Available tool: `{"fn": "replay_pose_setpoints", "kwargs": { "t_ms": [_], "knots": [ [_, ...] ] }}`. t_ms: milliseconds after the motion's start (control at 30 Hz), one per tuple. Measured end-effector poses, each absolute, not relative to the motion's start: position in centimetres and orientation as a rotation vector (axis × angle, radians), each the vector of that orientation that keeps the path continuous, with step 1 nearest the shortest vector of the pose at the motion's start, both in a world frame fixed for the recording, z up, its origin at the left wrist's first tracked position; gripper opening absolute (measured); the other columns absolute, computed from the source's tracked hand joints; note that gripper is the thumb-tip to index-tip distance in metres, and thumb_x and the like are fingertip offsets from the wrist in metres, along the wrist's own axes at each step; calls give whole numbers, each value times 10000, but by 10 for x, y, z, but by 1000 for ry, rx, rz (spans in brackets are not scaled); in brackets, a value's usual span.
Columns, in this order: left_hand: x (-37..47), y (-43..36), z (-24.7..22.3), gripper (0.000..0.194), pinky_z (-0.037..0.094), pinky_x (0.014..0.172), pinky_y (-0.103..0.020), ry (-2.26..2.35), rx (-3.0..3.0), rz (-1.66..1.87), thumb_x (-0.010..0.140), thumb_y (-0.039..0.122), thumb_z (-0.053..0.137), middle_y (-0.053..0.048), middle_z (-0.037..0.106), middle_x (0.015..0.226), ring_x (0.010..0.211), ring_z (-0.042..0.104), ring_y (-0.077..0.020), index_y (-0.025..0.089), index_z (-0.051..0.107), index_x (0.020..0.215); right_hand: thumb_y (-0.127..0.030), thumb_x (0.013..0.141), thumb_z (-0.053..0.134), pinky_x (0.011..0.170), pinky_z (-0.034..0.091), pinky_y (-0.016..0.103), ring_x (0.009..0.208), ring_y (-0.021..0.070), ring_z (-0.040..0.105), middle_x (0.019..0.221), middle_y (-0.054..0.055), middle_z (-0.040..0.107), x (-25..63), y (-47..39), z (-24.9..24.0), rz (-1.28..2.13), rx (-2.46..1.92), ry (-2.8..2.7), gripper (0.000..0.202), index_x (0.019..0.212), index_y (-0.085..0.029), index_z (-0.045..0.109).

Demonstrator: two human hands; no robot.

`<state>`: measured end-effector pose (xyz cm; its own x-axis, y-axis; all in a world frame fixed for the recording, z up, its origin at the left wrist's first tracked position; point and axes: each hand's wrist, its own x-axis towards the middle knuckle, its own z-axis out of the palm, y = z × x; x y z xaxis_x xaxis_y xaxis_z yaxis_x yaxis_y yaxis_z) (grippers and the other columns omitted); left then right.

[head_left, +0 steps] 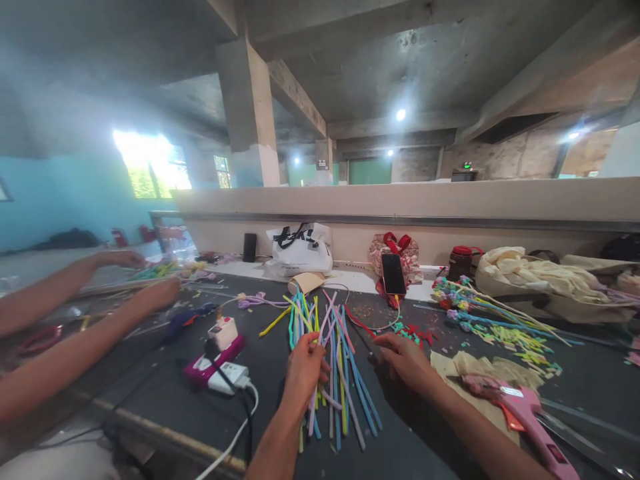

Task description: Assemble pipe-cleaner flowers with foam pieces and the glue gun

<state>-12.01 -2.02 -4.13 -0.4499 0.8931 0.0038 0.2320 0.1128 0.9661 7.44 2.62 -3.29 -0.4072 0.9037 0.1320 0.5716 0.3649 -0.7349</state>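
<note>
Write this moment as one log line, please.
left hand: at coloured stems | right hand: near red pieces | pink glue gun: partly over brown paper | phone: propped up, cable attached

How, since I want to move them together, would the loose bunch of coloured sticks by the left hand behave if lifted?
The coloured sticks look light, being so thin. They would probably hold their shape yet bend fairly easily: most lie nearly straight, a few curve. With no tie visible and their ends fanned out, they may splay or slip apart.
</note>
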Motion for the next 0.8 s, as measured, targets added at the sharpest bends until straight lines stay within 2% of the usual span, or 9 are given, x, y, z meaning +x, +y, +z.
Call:
{"fn": "replay_pose_setpoints", "kwargs": {
  "t_ms": [100, 200, 300, 367, 467, 533, 600, 700, 800],
  "knots": [
    [-119, -21, -39, 316, 363, 329, -162, 1766, 1093, 1386, 730, 179, 389, 71, 483, 435, 294, 442, -65, 125, 447, 1036, -216, 731, 377, 470, 380, 178, 470, 92, 549, 683, 1, 631, 53, 34, -28, 671, -1323, -2211, 260, 873, -165, 589],
    [-119, -22, -39, 322, 364, 331, -161, 1770, 1092, 1373, 723, 184, 400, 67, 489, 460, 308, 449, -64, 136, 454, 1037, -261, 714, 445, 553, 374, 198, 629, 135, 584, 699, 33, 644, 28, 42, -28, 559, -1362, -2241, 209, 756, -162, 624],
    [-120, -22, -39, 329, 367, 337, -156, 1766, 1049, 1388, 712, 178, 411, 52, 512, 523, 348, 478, -64, 150, 460, 1036, -223, 682, 482, 597, 360, 215, 773, 183, 580, 778, 81, 653, 10, 49, -32, 466, -1435, -2248, 181, 729, -142, 638],
    [-121, -21, -39, 331, 363, 332, -156, 1754, 1012, 1426, 711, 174, 403, 43, 519, 559, 360, 482, -63, 152, 459, 1036, -181, 673, 473, 575, 354, 204, 759, 178, 586, 767, 84, 657, 6, 52, -33, 446, -1470, -2262, 177, 702, -138, 642],
    [-122, -19, -38, 329, 350, 313, -162, 1716, 965, 1494, 703, 170, 407, 32, 521, 603, 349, 466, -58, 148, 460, 1027, -185, 686, 451, 488, 343, 173, 569, 124, 587, 622, 43, 648, 11, 56, -32, 474, -1489, -2304, 197, 649, -139, 639],
    [-123, -18, -38, 328, 337, 301, -161, 1685, 928, 1540, 694, 170, 420, 29, 514, 613, 345, 456, -55, 144, 463, 1019, -199, 713, 419, 436, 330, 160, 460, 94, 558, 571, 16, 633, 16, 58, -29, 488, -1492, -2327, 230, 667, -140, 636],
    [-123, -18, -37, 334, 331, 303, -154, 1663, 899, 1572, 698, 178, 421, 36, 495, 591, 342, 443, -50, 142, 456, 1028, -203, 741, 382, 427, 329, 162, 444, 88, 553, 593, 14, 636, 21, 60, -25, 460, -1497, -2335, 261, 711, -139, 633],
    [-123, -19, -37, 343, 333, 316, -149, 1650, 891, 1590, 712, 200, 416, 54, 465, 544, 333, 416, -42, 144, 443, 1050, -215, 766, 372, 517, 358, 186, 618, 131, 594, 716, 50, 654, 25, 65, -20, 342, -1499, -2329, 270, 784, -145, 631],
    [-122, -20, -37, 337, 329, 310, -151, 1651, 899, 1589, 709, 205, 423, 54, 457, 539, 337, 417, -46, 140, 451, 1039, -236, 758, 425, 634, 363, 214, 821, 170, 575, 870, 57, 644, 29, 67, -17, 242, -1478, -2346, 246, 903, -190, 618]
  ]
}}
